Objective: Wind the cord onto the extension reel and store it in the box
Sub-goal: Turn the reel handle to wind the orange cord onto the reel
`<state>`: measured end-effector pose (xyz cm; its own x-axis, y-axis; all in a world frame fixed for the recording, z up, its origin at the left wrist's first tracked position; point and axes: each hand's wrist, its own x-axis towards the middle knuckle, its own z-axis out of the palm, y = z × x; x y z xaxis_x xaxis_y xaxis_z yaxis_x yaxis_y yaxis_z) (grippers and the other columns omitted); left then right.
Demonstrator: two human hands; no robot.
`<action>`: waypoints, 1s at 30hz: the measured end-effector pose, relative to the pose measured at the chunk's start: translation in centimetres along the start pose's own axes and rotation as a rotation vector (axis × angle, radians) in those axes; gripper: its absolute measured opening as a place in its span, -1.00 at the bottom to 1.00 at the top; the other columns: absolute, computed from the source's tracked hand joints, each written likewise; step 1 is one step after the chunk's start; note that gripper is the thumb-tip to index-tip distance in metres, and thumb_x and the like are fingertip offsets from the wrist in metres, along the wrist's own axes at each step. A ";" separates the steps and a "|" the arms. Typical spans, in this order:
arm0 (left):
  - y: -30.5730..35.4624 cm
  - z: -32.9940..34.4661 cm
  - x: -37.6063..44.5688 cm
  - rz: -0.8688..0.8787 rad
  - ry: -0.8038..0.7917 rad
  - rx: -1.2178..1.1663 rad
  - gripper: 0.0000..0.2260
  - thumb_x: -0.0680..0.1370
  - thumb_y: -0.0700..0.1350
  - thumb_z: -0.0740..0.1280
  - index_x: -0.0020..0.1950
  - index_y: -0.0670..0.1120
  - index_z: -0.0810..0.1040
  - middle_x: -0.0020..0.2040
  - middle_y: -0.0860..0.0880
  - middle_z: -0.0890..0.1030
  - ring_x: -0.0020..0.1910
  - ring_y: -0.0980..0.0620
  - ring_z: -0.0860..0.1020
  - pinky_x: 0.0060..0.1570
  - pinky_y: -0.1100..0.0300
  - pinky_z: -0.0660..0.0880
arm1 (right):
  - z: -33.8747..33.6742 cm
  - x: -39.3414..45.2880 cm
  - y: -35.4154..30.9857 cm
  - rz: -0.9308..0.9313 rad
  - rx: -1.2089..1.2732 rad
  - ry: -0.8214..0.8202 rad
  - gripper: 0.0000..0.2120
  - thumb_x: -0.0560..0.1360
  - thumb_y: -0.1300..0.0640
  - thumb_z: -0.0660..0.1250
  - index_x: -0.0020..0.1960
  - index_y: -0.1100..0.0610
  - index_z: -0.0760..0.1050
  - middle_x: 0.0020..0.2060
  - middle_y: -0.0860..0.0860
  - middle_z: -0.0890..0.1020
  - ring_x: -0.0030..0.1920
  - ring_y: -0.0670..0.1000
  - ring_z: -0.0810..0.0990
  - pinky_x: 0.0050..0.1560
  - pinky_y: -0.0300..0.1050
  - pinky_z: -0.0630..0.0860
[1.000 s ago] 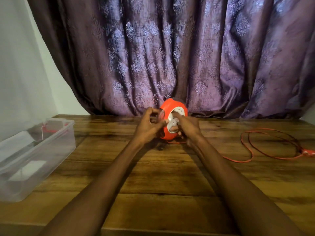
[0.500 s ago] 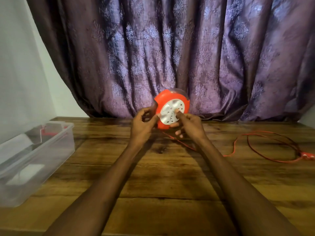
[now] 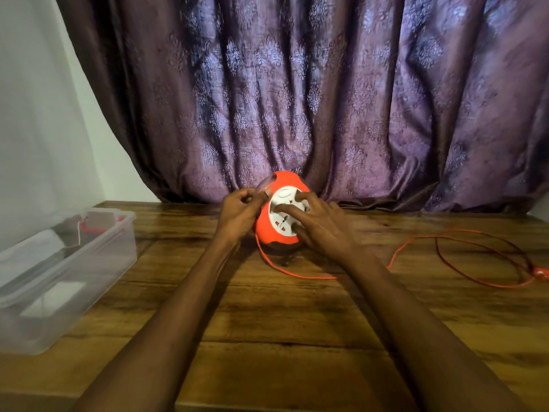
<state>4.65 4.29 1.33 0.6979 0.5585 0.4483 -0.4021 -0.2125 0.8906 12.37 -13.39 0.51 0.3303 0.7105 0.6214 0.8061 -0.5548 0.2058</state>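
An orange extension reel [image 3: 267,230] with a white socket face stands on edge at the back middle of the wooden table. My left hand [image 3: 237,215] grips its left rim with curled fingers. My right hand [image 3: 320,226] lies over the white face, fingers spread and pressing on it. The orange cord [image 3: 297,273] leaves the reel's bottom, runs right under my right arm and lies in loose loops [image 3: 481,257] on the table's right side, ending at a plug [image 3: 539,273] by the right edge. A clear plastic box [image 3: 98,263] sits at the left.
The box has a lid part and some white and red items inside it. A purple patterned curtain [image 3: 326,99] hangs right behind the reel. A white wall is at the left. The table's front edge [image 3: 267,407] is near me.
The reel has come down from raised to near the table. My right hand shifted from pinching the face to spreading over it. The cord slack on the table has moved nearer the reel.
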 end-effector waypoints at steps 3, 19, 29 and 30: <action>0.3 0.5 -0.2 0.021 -0.012 0.045 -0.83 0.53 -0.08 0.43 -0.22 -0.12 0.58 -0.38 -0.05 0.56 -0.44 0.11 0.43 -0.42 0.24 0.37 | -0.4 0.1 -0.6 0.027 -0.020 0.058 -0.47 0.39 -0.02 0.14 0.34 -0.29 0.37 0.24 0.11 0.53 0.03 0.18 0.64 -0.07 0.04 0.46; -2.0 3.6 -2.1 0.156 -0.129 0.173 -0.77 0.42 -0.15 0.54 -0.03 -0.02 0.53 -0.22 0.08 0.58 -0.34 0.33 0.47 -0.24 0.35 0.46 | -0.5 -0.4 0.2 1.163 1.433 -0.031 -0.54 0.50 -0.24 0.35 0.00 0.18 0.60 -0.31 0.12 0.72 -0.61 -0.07 0.45 -0.58 -0.35 0.28; -0.3 0.1 0.1 -0.034 0.027 0.042 -0.89 0.53 -0.14 0.42 -0.18 -0.14 0.60 -0.55 0.13 0.44 -0.56 0.24 0.29 -0.54 0.35 0.24 | 0.5 -0.6 1.8 0.038 0.232 0.171 -0.69 0.55 0.05 0.28 0.28 -0.15 0.49 0.17 0.01 0.50 0.07 0.13 0.57 -0.06 0.10 0.57; -0.2 -0.2 0.1 -0.050 0.024 0.048 -0.88 0.53 -0.13 0.41 -0.14 -0.18 0.62 -0.53 0.13 0.46 -0.55 0.23 0.29 -0.54 0.34 0.24 | 0.6 -0.4 1.7 -0.035 0.184 0.146 -0.65 0.53 0.05 0.26 0.30 -0.17 0.46 0.23 0.02 0.48 0.08 0.15 0.56 -0.04 0.11 0.57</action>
<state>4.70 4.50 1.19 0.7018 0.5880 0.4021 -0.3378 -0.2222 0.9146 13.90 -14.38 0.16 0.2368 0.6500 0.7221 0.8960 -0.4334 0.0963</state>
